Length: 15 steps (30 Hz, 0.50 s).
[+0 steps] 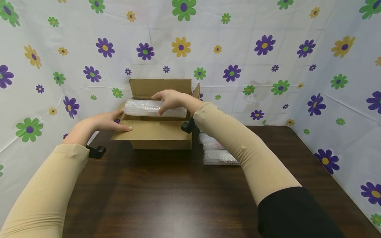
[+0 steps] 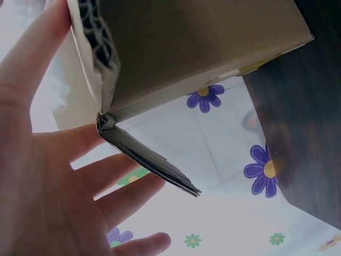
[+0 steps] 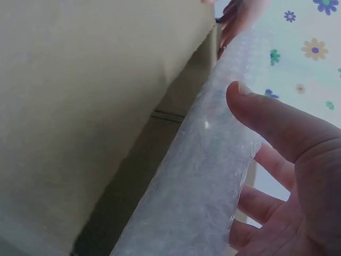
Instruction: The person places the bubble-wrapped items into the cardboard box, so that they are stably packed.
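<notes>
My right hand [image 1: 171, 99] grips a long bubble-wrapped bundle [image 1: 140, 107] from above, thumb on the near side and fingers behind it. The bundle lies level across the opening of a cardboard box [image 1: 160, 144]. What the wrap encloses cannot be made out. At the box's left front corner, my left hand [image 1: 102, 122] touches the cardboard with spread fingers, its thumb over the front flap [image 1: 151, 131]. In the left wrist view, the fingers [image 2: 128, 205] reach past the side flap [image 2: 149, 160]. The box's inside is mostly hidden.
Right of the box, several bubble-wrapped bundles [image 1: 220, 157] lie on the dark wooden table [image 1: 166, 195], partly hidden by my right arm. The box's back flap [image 1: 160, 87] stands up near a flower-patterned cloth [image 1: 190, 39], which also hangs at both sides.
</notes>
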Tool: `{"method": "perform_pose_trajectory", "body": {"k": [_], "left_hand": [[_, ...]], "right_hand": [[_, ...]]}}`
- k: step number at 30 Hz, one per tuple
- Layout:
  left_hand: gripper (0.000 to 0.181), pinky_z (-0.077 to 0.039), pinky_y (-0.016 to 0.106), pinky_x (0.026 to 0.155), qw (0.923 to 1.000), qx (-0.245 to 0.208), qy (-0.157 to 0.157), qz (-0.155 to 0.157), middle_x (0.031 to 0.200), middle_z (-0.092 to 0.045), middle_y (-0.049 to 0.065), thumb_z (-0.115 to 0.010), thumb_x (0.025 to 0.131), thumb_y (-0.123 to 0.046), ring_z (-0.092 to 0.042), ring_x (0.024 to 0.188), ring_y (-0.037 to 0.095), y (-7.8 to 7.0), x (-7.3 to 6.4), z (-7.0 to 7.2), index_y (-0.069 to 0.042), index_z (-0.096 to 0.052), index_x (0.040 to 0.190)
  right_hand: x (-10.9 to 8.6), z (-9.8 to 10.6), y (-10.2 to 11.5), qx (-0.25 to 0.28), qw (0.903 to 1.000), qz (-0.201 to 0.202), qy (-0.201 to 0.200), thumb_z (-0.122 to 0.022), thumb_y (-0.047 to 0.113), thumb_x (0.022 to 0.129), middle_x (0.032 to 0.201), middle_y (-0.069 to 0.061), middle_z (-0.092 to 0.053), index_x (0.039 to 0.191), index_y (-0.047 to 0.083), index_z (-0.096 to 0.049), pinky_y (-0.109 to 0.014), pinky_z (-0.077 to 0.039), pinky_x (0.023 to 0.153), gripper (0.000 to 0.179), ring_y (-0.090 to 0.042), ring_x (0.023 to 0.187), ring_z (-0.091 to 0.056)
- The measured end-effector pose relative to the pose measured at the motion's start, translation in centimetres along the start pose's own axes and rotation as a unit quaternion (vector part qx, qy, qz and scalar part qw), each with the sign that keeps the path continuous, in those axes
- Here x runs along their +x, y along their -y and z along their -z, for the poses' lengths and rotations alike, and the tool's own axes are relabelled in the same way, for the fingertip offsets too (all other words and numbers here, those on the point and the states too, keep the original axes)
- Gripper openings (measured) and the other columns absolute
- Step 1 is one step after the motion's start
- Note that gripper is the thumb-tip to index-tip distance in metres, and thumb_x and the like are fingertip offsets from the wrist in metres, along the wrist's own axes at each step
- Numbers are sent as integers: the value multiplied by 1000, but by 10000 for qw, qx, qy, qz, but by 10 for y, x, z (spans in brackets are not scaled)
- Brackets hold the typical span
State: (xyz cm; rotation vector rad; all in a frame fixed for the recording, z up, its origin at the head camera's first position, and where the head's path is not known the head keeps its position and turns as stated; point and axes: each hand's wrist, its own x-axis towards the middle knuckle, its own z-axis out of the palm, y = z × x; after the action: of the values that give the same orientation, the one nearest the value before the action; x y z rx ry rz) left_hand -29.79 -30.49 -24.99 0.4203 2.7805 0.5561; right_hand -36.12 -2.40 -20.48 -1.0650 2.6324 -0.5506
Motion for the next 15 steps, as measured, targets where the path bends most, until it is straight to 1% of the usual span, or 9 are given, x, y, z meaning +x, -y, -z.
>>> {"method": "perform_pose_trajectory", "body": {"k": [5,11,15], "left_hand": [[109,-21,67,106,10000,56,9,-8,152,-10,37,-65,88,-52,-15,137,54,-1,0,1,9,-1,151],[109,-21,67,105,10000,94,-5,9,152,-12,37,-66,87,-52,-16,136,55,-1,0,0,8,-1,151],[109,-22,67,105,9999,145,-3,9,152,-12,37,-65,87,-53,-17,136,54,-1,0,0,8,-1,151]], "right_hand": [[2,-4,-7,-11,10000,-28,67,-75,25,86,152,-5,-38,148,17,-43,-33,-41,101,70,-24,132,-43],[6,-5,-12,-168,9997,-98,131,-74,27,87,151,-3,-40,147,19,-44,-32,-40,102,68,-20,129,-46],[7,-5,-15,-102,9997,-176,130,-74,26,87,152,-4,-38,147,19,-44,-33,-39,103,68,-20,131,-44]]}}
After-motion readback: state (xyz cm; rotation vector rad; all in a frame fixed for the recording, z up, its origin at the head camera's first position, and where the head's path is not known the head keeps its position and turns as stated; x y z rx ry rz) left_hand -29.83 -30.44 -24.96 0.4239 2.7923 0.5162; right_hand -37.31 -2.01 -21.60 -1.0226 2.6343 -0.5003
